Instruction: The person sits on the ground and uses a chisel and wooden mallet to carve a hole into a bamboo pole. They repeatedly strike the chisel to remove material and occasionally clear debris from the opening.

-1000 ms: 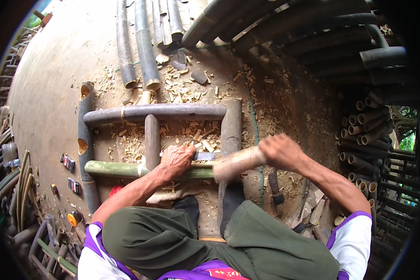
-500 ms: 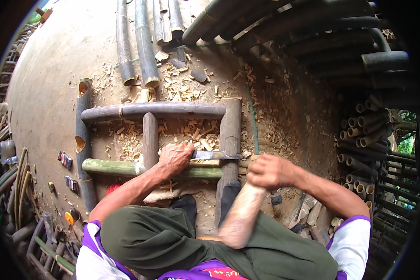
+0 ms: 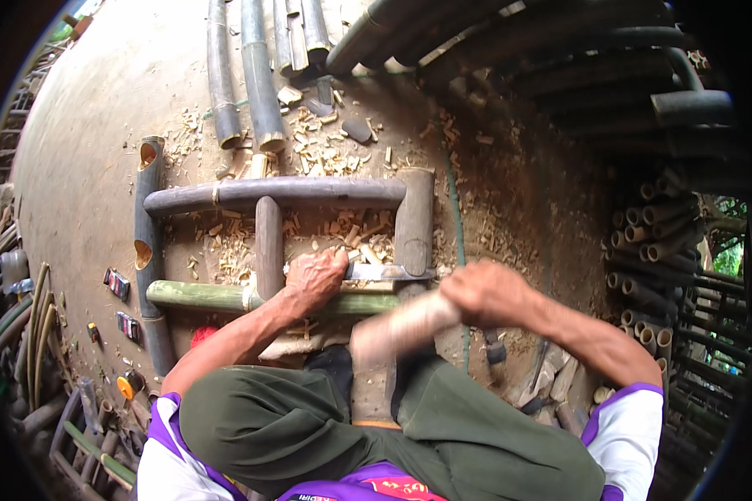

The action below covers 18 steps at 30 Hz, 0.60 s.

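My left hand (image 3: 317,277) is wrapped round the handle end of a long knife (image 3: 378,272), whose handle is hidden in the fist. The blade points right and lies across the right post (image 3: 415,221) of a bamboo frame, just above the green bamboo rail (image 3: 200,297). My right hand (image 3: 486,292) grips a pale wooden mallet (image 3: 405,326), smeared by motion. Its thick end points left and down, over the near part of that post and apart from the blade. The frame also has a dark upper rail (image 3: 309,193), a short middle upright (image 3: 268,248) and a left post (image 3: 147,234) with cut holes.
Pale bamboo chips (image 3: 342,159) litter the ground inside and beyond the frame. Dark bamboo poles (image 3: 261,83) lie at the far side. Cut bamboo (image 3: 647,225) is stacked at the right. A yellow tape measure (image 3: 129,385) and small packets (image 3: 128,326) lie at left.
The mallet has swung up from over my lap toward the post, its head turning further left. My right hand has risen slightly. My left hand and the knife stay almost in place.
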Available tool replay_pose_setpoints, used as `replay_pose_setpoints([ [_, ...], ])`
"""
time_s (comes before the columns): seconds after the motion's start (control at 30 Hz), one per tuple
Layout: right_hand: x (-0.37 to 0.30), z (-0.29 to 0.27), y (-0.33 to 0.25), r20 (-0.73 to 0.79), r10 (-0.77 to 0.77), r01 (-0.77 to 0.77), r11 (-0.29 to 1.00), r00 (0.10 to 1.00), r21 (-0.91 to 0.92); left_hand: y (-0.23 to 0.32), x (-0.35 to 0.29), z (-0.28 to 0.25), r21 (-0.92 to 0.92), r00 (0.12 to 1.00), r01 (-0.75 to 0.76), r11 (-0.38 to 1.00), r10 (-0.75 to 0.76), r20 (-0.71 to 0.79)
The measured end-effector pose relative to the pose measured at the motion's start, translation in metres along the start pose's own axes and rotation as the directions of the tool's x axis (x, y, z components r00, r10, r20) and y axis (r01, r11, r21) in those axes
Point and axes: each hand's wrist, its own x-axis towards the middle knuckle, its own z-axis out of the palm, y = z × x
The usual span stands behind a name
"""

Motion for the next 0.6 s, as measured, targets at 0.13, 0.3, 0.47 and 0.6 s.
replay_pose_setpoints([
  [0.13,-0.021,0.024,0.038,-0.141,-0.171,0.170,0.985,0.975,-0.021,0.012,0.007,-0.003,0.013,0.999,-0.051,0.999,0.051,-0.004],
  [0.3,-0.024,-0.007,0.013,0.206,0.178,-0.158,0.981,0.962,-0.111,-0.004,-0.003,0.022,0.049,0.963,-0.108,0.993,0.117,-0.244],
  [0.47,-0.038,-0.016,-0.044,0.239,0.086,-0.130,0.976,0.967,0.175,-0.010,0.006,-0.009,-0.223,0.972,-0.236,0.946,0.227,-0.065],
  [0.6,-0.048,-0.012,-0.054,0.222,0.132,-0.214,0.890,0.966,0.404,-0.049,0.034,-0.012,-0.737,0.919,-0.262,0.624,0.393,0.006],
])
